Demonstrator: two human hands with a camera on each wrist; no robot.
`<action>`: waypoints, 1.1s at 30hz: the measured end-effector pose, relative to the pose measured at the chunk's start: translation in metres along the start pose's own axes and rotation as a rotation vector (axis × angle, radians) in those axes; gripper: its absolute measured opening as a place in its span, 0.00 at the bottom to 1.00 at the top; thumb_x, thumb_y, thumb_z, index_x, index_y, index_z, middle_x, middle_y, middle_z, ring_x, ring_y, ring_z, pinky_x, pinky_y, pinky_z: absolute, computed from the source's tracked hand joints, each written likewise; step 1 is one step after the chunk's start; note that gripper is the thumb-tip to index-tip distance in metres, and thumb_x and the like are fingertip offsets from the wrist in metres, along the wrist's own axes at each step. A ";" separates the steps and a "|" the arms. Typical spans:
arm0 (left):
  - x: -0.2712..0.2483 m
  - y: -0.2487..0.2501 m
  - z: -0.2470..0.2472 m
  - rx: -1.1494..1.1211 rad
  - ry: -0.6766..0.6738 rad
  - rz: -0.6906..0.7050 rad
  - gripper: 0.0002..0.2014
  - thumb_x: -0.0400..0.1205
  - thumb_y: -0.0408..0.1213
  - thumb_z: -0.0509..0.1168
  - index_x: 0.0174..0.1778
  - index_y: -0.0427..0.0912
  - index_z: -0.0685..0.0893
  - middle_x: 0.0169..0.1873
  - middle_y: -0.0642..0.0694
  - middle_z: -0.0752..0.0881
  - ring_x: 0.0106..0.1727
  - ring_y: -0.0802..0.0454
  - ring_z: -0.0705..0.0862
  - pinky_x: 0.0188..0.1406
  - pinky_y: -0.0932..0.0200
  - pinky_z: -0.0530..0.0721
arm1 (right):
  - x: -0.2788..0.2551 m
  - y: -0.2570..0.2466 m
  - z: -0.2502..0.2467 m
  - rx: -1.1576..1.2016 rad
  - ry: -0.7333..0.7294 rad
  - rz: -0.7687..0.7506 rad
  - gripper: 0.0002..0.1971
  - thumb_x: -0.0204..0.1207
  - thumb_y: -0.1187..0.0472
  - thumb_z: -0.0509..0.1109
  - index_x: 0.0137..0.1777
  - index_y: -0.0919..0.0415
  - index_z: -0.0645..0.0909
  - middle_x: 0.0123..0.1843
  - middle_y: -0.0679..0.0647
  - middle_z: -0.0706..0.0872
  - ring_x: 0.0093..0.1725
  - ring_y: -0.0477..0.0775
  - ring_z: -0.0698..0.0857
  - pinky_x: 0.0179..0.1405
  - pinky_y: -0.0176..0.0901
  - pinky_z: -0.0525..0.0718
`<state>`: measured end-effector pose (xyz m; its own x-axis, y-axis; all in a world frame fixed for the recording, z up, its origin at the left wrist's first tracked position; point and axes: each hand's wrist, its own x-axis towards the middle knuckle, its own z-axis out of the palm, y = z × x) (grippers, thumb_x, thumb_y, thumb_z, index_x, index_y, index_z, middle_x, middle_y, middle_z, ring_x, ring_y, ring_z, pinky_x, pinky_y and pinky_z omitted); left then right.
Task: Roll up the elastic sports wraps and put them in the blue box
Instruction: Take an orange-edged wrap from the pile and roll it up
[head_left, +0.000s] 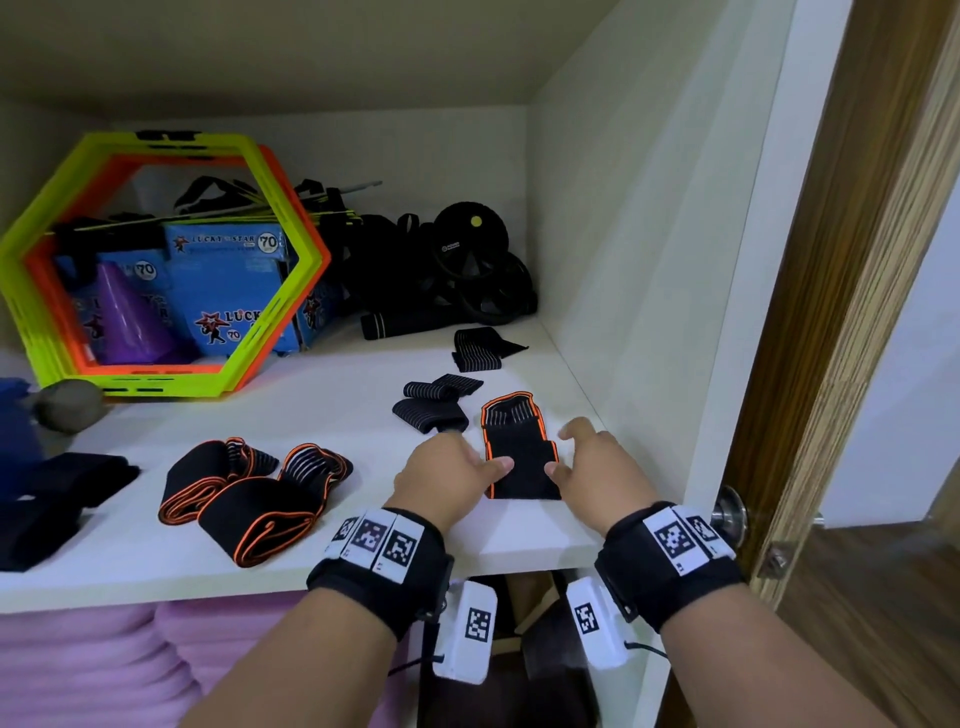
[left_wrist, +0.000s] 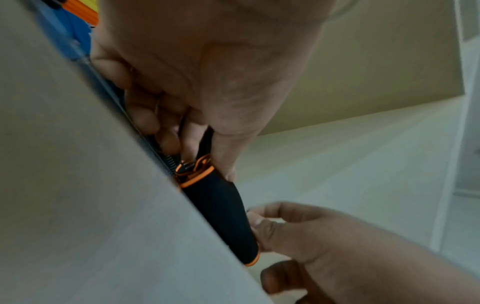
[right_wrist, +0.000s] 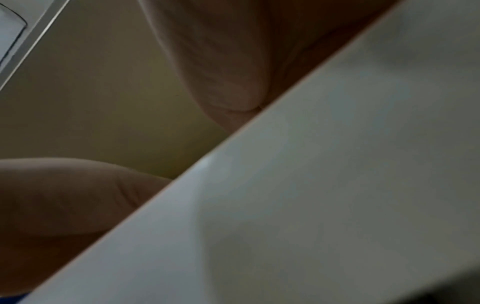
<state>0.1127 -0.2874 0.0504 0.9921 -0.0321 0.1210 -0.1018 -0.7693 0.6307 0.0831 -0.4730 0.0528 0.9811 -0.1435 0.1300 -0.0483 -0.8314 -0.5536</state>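
Head view: at the shelf's (head_left: 332, 545) near edge, an orange-trimmed wrap (head_left: 521, 457) is pinched at its near end between the left hand (head_left: 441, 475) and the right hand (head_left: 605, 467), fingers curled on its sides. Folded wraps (head_left: 244, 488) are seen leftward. Farther back, blue boxes (head_left: 223, 291) are framed by hexagon rings (head_left: 41, 249).

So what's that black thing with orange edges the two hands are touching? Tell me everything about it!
It is an elastic sports wrap, black stretchy fabric trimmed in orange. It lies flat on the white shelf, near the right wall, with its near end being rolled up. The left hand and right hand pinch that roll from either side. Grey stripes show at its far end.
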 end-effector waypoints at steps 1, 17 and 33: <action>-0.002 0.001 -0.001 0.038 0.055 0.041 0.18 0.73 0.62 0.72 0.48 0.53 0.84 0.46 0.51 0.85 0.50 0.49 0.83 0.56 0.47 0.83 | -0.001 0.000 0.000 0.008 -0.003 -0.040 0.16 0.82 0.53 0.67 0.68 0.51 0.73 0.60 0.56 0.77 0.51 0.60 0.84 0.54 0.50 0.82; -0.005 -0.012 0.000 -0.097 -0.116 0.202 0.24 0.78 0.56 0.69 0.69 0.55 0.83 0.62 0.55 0.88 0.65 0.58 0.83 0.71 0.52 0.79 | 0.010 0.002 -0.007 -0.014 -0.182 -0.171 0.15 0.81 0.44 0.67 0.39 0.54 0.81 0.35 0.48 0.80 0.34 0.48 0.79 0.31 0.40 0.70; -0.009 0.017 -0.001 -0.015 0.017 -0.041 0.29 0.84 0.50 0.68 0.20 0.43 0.66 0.18 0.49 0.69 0.24 0.50 0.70 0.26 0.57 0.65 | 0.012 -0.024 -0.009 -0.034 -0.177 0.088 0.24 0.83 0.40 0.62 0.35 0.59 0.71 0.29 0.55 0.77 0.26 0.56 0.76 0.29 0.43 0.72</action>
<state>0.1024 -0.2990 0.0610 0.9941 0.0102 0.1084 -0.0627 -0.7600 0.6469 0.0941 -0.4598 0.0754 0.9903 -0.1227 -0.0659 -0.1389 -0.8380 -0.5277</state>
